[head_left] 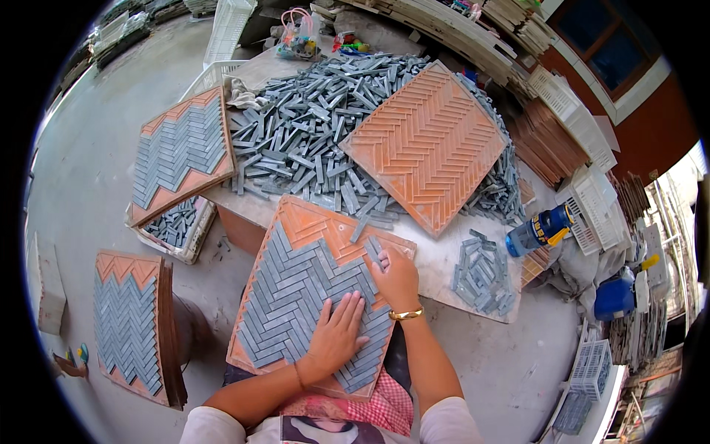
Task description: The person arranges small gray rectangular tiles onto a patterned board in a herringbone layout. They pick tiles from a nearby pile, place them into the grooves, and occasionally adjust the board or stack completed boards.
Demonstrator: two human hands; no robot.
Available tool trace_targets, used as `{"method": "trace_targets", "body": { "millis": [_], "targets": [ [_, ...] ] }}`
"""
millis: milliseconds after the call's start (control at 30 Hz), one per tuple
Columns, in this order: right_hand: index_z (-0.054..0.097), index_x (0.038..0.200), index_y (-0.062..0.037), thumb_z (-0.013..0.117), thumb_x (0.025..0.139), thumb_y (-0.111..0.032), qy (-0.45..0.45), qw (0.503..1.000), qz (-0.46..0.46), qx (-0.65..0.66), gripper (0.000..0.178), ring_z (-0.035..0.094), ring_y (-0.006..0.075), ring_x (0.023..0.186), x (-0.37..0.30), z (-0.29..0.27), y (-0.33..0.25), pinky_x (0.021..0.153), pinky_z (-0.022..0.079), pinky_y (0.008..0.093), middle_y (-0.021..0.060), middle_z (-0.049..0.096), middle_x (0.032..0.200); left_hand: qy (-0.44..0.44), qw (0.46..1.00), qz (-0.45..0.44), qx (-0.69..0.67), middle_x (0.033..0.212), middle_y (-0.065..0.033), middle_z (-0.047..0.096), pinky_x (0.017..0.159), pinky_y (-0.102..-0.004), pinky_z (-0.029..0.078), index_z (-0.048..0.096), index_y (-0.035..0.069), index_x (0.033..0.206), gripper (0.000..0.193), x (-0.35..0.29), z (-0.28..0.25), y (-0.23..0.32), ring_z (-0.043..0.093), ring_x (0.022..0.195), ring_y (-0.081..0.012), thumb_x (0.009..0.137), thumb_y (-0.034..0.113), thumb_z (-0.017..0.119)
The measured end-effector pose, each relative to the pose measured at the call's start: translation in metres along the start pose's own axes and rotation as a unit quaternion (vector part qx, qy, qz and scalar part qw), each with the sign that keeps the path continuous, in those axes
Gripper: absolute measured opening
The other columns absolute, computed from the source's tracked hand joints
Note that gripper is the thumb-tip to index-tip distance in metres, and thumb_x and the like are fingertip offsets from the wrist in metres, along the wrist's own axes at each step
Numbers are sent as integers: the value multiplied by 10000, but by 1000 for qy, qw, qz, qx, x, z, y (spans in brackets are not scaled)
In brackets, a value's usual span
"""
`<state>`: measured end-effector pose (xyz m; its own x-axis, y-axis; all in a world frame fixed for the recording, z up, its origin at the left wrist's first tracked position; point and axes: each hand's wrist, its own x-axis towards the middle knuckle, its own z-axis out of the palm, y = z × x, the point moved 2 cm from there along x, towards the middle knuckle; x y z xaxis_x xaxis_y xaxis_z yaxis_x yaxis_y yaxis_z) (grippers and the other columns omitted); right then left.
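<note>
An orange mould tray (pixel 307 218) with zigzag slots lies tilted across my lap, its far end at the table edge. Grey stone strips (pixel 285 296) fill most of it in a herringbone pattern; orange slots show along the far side. My left hand (pixel 336 337) rests flat on the laid strips, fingers stretched out. Near the tray's right edge, my right hand (pixel 397 277), with a gold bangle at the wrist, pinches a grey stone strip (pixel 373 250) over the slots. Another loose strip (pixel 360 228) lies at the tray's far edge.
A big heap of grey strips (pixel 318 126) covers the table, with an unfilled orange tray (pixel 429 148) leaning on it. Filled trays stand left (pixel 181 152) and lower left (pixel 127 325). At right are a small strip pile (pixel 484 274) and a blue jug (pixel 540 229).
</note>
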<state>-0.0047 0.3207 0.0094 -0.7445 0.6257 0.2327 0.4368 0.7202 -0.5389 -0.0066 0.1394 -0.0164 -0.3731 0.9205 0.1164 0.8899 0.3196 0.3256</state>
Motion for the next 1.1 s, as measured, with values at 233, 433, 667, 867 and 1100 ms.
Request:
{"method": "trace_targets", "body": {
  "millis": [233,433,667,867,1100],
  "targets": [
    [634,859,-34,710,745,-123,-51,994,48,78,164,626,270,711,-29,-13,14,636,500,377,111,625,742,10,999,9,-33,1501,-110,315,1129,-539,135,344,37,1426,775,2,-1,-2,260,1402,-246,836,489,562],
    [654,955,-61,679,786,-110,-37,995,-86,25,178,615,305,753,-20,-11,-20,656,498,392,105,621,870,47,999,-21,8,1487,-113,339,1129,-537,126,359,48,1422,783,-11,-40,-19,273,1396,-248,825,508,570],
    [619,997,-77,666,784,-86,-118,971,-205,32,219,591,299,853,13,40,-63,685,494,398,94,559,901,30,999,-40,5,1496,-115,326,1127,-518,132,355,54,1427,771,-24,-22,-48,261,1401,-246,865,568,473],
    [594,959,-93,686,757,-98,-158,952,-264,-6,222,588,292,871,30,40,-73,697,493,395,87,553,902,33,998,-45,10,1512,-114,299,1129,-515,127,346,61,1434,776,-24,-20,-47,254,1404,-245,869,583,450],
    [569,893,-48,699,732,-34,-205,950,-234,24,208,595,267,756,39,18,-81,662,499,357,100,541,812,57,997,-34,-25,1504,-127,308,1128,-490,169,354,28,1421,777,-24,-25,-47,270,1396,-247,858,543,506]
  ]
}}
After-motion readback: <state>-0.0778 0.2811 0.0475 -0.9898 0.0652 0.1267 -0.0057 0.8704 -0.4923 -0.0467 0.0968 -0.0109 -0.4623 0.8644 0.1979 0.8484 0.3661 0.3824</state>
